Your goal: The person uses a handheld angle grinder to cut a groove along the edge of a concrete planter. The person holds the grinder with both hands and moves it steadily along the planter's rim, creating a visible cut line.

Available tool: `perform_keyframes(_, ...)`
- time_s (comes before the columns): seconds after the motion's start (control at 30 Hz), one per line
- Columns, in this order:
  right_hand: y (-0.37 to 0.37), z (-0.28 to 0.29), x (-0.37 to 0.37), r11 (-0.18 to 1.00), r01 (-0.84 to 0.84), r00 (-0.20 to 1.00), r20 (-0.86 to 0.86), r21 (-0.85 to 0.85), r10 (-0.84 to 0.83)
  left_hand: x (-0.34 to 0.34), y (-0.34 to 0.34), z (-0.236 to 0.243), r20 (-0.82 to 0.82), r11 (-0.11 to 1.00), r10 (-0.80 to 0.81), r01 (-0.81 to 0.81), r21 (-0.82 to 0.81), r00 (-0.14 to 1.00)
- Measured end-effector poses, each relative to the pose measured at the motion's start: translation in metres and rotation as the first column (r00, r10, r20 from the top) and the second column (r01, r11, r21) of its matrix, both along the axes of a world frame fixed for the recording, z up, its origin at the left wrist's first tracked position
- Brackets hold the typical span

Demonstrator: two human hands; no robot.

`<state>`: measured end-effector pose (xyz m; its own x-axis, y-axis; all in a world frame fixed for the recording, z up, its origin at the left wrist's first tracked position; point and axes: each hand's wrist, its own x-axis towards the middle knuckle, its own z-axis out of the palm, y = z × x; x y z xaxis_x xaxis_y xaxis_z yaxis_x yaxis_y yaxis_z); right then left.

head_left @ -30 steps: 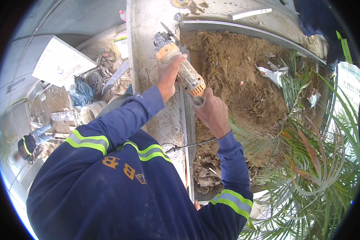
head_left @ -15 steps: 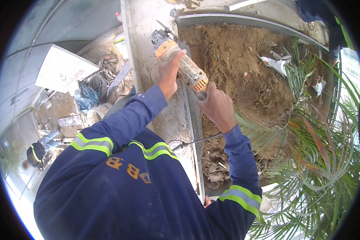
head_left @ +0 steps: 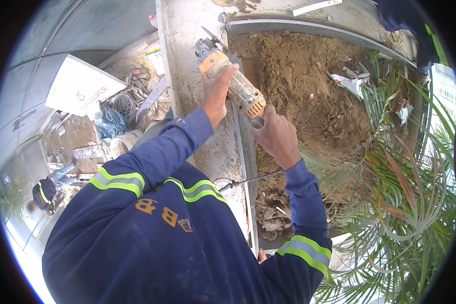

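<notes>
A dusty orange and grey angle grinder (head_left: 244, 93) is held over the concrete ledge (head_left: 214, 147), its disc end pointing up and left. Around the body near its head, my left hand (head_left: 219, 92) is wrapped. At the rear end, my right hand (head_left: 277, 135) grips the grinder just behind the orange vents. The thin disc (head_left: 214, 36) is seen edge-on at the inner edge of the ledge. A dark cable (head_left: 258, 177) runs from under my right forearm across the planter's edge.
Right of the ledge lies a planter of brown soil (head_left: 304, 86) with palm fronds (head_left: 390, 202) and white scraps (head_left: 348, 84). At left are a white board (head_left: 81, 86), coiled cable (head_left: 128, 100) and a bucket (head_left: 124, 144). One person (head_left: 46, 192) is at far left, another (head_left: 408, 20) at upper right.
The grinder and both hands sit slightly further right and lower in the picture, and the surroundings shift a little the same way. My grip looks the same.
</notes>
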<state>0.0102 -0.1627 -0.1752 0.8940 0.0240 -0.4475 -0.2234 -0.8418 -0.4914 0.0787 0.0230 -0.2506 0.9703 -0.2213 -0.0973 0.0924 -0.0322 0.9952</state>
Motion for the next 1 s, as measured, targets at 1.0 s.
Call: perform_keyframes(1.0,0.003,0.009,-0.003,0.998,0.05,0.998,0.041,-0.034,-0.048,0.013,0.004,0.017,0.072,0.978,-0.132,0.118,0.172,0.989)
